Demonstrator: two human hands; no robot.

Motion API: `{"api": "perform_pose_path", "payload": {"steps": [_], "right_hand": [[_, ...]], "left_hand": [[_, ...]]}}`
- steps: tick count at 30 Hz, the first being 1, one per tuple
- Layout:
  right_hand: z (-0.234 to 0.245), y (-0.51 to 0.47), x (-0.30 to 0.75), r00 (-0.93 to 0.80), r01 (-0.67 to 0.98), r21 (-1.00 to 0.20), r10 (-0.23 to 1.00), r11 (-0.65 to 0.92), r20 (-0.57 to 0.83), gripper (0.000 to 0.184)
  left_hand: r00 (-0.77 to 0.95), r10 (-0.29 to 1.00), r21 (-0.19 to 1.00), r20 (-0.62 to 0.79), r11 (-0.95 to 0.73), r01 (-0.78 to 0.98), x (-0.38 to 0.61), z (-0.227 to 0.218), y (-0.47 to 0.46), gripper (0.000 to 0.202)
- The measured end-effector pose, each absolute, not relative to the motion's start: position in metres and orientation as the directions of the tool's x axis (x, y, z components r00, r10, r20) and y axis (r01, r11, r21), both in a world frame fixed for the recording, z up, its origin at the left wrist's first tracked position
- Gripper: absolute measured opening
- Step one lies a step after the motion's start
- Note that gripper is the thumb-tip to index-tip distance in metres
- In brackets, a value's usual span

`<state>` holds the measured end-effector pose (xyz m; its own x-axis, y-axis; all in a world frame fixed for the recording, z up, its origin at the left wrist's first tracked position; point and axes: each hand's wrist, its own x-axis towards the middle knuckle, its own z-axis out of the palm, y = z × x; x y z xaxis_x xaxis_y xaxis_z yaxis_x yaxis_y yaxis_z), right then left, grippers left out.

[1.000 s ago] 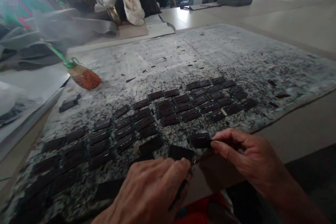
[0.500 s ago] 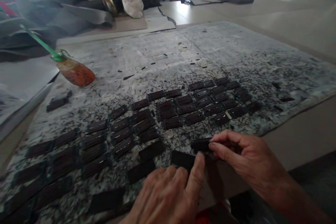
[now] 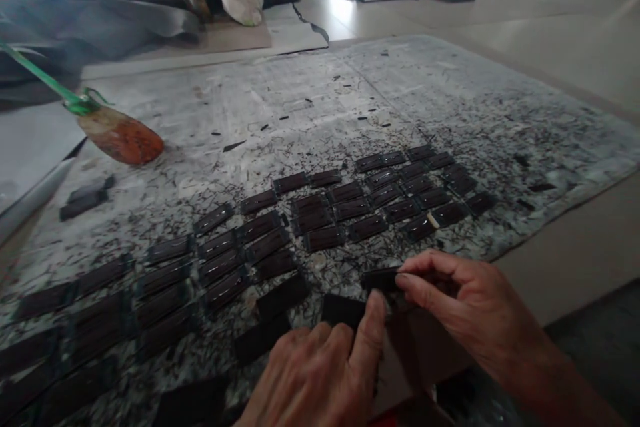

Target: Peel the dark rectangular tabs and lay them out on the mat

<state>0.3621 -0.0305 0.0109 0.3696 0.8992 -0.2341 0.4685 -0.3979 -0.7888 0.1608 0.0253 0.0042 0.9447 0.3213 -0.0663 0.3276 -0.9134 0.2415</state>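
Dark strip (image 3: 379, 278) sits clamped in right hand (image 3: 465, 320) grip; left hand (image 3: 320, 373), grip apart, touches neighbouring piece (image 3: 343, 309).

A workshop: ink-spattered worktable (image 3: 450, 100) with rows of dark pieces (image 3: 320, 213).

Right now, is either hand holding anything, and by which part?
The right hand pinches a dark strip by the end nearest that hand. The left hand grips nothing; its forefinger rests beside that strip.

The right hand (image 3: 465, 310) covers one end of the dark piece (image 3: 379, 278) in its grip — the left hand (image 3: 320, 373) runs off the bottom edge; lower-left pieces (image 3: 45, 347) blur together.
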Motion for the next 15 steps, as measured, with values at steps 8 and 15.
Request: {"api": "perform_pose_path", "payload": {"steps": [8,15], "right_hand": [[0.012,-0.029,0.36,0.372,0.468,-0.787,0.897,-0.403,-0.239,0.018],[0.018,-0.035,0.37,0.481,0.401,-0.831,0.86,-0.386,-0.168,0.028]], "left_hand": [[0.947,0.294,0.292,-0.129,-0.901,0.32,0.157,0.0,0.03,0.084],[0.948,0.317,0.245,0.035,-0.922,0.299,0.158,-0.006,0.032,0.081]]}}
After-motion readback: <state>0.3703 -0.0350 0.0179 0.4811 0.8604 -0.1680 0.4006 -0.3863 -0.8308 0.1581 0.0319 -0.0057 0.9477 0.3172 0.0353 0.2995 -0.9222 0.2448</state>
